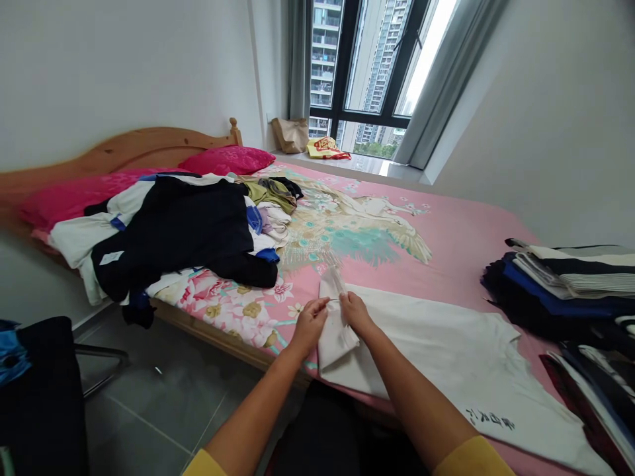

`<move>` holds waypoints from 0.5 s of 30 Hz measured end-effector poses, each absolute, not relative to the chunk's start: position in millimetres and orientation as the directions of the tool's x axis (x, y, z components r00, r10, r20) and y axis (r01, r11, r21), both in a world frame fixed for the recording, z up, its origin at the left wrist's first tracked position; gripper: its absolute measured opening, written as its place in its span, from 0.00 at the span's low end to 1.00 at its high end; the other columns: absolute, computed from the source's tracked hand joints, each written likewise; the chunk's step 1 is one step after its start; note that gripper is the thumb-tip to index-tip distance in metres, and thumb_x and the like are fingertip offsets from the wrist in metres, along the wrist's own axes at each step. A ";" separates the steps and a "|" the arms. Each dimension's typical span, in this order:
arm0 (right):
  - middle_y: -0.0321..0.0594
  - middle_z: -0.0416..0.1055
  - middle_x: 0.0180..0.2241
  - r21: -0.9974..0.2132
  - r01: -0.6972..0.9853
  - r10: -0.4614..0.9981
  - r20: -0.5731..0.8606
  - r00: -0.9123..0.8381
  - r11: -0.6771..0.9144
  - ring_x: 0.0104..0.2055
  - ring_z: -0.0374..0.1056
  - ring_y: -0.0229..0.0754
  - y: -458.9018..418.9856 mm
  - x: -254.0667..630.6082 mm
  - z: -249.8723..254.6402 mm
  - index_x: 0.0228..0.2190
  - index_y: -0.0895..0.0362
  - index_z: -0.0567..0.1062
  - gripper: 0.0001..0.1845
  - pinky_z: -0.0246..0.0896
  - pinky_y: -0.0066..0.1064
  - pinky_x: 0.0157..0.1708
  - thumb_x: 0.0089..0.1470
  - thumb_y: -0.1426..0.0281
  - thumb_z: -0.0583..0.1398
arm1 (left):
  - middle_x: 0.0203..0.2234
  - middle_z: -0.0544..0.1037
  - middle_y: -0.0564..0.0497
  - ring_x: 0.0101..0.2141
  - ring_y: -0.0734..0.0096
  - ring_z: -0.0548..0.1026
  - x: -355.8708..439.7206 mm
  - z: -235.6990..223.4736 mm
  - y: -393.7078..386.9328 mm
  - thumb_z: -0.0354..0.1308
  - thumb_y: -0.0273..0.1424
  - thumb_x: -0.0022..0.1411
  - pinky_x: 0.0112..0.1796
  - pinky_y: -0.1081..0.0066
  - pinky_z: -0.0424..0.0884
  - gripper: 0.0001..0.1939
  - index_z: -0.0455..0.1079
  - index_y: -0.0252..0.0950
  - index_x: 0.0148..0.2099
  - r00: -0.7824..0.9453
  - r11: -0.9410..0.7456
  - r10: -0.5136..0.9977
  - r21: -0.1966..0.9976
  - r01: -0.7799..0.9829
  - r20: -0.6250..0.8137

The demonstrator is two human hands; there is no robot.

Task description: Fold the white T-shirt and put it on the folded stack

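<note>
A bare left forearm (265, 390) and right forearm (409, 387) stretch forward, angling inward; the left hand (311, 322) and right hand (357, 313) are close together, fingers bent in pinching grips

Wood-frame bed (213, 332) with pink peacock-and-flower sheet (461, 225), carrying two magenta pillows (231, 158) by the headboard (163, 139), a loose clothes heap (193, 218) beside them, a white T-shirt (426, 330) spread flat along the near edge, and folded garment stacks (570, 301) at far right.
</note>
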State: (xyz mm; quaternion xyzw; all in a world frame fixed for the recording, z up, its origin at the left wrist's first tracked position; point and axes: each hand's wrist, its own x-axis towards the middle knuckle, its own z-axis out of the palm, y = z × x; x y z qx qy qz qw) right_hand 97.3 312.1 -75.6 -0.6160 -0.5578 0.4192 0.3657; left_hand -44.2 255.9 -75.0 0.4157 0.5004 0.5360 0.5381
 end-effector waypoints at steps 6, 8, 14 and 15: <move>0.35 0.65 0.23 -0.918 0.392 0.997 -0.071 -0.033 -0.053 0.27 0.59 0.38 304.1 138.6 -12.3 0.26 0.57 0.66 0.20 0.53 0.28 0.28 0.51 0.52 0.50 | 0.47 0.72 0.41 0.44 0.65 0.72 -54.4 -83.4 233.5 0.61 0.37 0.49 0.43 0.67 0.68 0.23 0.69 0.34 0.47 -0.120 0.148 0.975 0.949 -0.278 -0.188; 0.36 0.67 0.25 -0.906 0.424 0.998 -0.044 -0.042 -0.022 0.29 0.60 0.39 302.5 153.0 25.8 0.28 0.58 0.67 0.21 0.54 0.28 0.29 0.51 0.52 0.50 | 0.38 0.74 0.43 0.33 0.69 0.73 -37.5 -80.4 219.8 0.61 0.44 0.48 0.32 0.71 0.70 0.26 0.70 0.32 0.45 -0.023 0.208 0.973 0.915 -0.346 -0.230; 0.38 0.71 0.30 -0.846 0.532 0.999 0.037 0.003 0.030 0.33 0.63 0.40 301.0 199.7 123.4 0.29 0.57 0.71 0.17 0.57 0.28 0.34 0.52 0.56 0.53 | 0.23 0.70 0.51 0.20 0.79 0.66 62.9 -58.6 126.7 0.56 0.53 0.51 0.21 0.76 0.61 0.28 0.71 0.30 0.37 0.463 0.415 0.848 0.868 -0.272 -0.260; 0.38 0.71 0.30 -0.854 0.520 0.999 0.039 0.021 0.023 0.32 0.64 0.40 299.3 206.9 133.2 0.29 0.57 0.71 0.17 0.58 0.29 0.34 0.52 0.56 0.53 | 0.22 0.70 0.50 0.20 0.79 0.66 82.1 -54.3 108.1 0.55 0.53 0.51 0.22 0.76 0.61 0.28 0.72 0.30 0.36 0.552 0.439 0.796 0.865 -0.243 -0.248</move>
